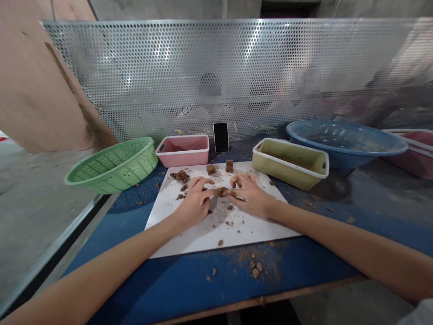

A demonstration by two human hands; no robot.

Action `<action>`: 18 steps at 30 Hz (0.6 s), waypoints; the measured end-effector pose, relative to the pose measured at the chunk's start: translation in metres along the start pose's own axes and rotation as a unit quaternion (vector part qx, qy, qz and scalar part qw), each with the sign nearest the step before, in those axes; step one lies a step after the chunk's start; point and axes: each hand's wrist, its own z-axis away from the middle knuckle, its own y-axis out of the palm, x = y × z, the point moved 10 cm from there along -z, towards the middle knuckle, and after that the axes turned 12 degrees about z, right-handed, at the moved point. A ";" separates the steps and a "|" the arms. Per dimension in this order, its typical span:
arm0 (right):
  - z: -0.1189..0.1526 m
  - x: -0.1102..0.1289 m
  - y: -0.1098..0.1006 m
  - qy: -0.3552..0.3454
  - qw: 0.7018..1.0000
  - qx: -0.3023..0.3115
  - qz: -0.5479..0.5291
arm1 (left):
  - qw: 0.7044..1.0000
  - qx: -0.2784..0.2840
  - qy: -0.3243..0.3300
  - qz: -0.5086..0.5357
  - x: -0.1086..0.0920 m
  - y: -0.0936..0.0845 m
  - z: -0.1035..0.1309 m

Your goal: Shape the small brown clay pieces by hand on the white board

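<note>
My left hand (193, 204) and my right hand (254, 197) meet over a white board (194, 241). Between their fingertips is a small lump of brown clay (222, 192), pinched from both sides and partly covered by the fingers. Just beyond my hands two small shaped clay blocks (210, 169) stand apart on the board, the right one (229, 166) looking notched. A rough clay heap (180, 176) lies left of them, with broken bits trailing toward my left hand. Crumbs dot the board around and in front of my hands.
A green basket (144, 158), pink bin (186, 158), phone (221, 137), yellow-green bin (287, 169) and blue basin (321, 146) stand around the board. Behind runs a perforated metal screen (162, 67). Clay fragments (256, 271) lie near the blue table's (162, 284) front edge.
</note>
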 end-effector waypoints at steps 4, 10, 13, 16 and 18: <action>0.000 0.003 0.003 -0.015 1.000 0.014 -0.004 | 1.000 0.003 0.000 0.001 0.001 0.001 0.000; 0.000 0.000 -0.002 -0.002 1.000 0.001 -0.015 | 1.000 0.000 0.000 0.004 0.000 0.000 0.000; 0.000 0.003 0.003 -0.011 0.999 0.026 -0.017 | 1.000 0.006 -0.006 0.001 0.001 0.001 0.000; -0.001 0.002 0.002 0.001 1.000 0.023 -0.018 | 1.000 0.005 -0.008 0.001 0.001 0.000 0.000; -0.001 -0.001 -0.001 0.014 1.000 0.009 -0.020 | 1.000 0.001 -0.008 0.001 0.001 0.000 0.000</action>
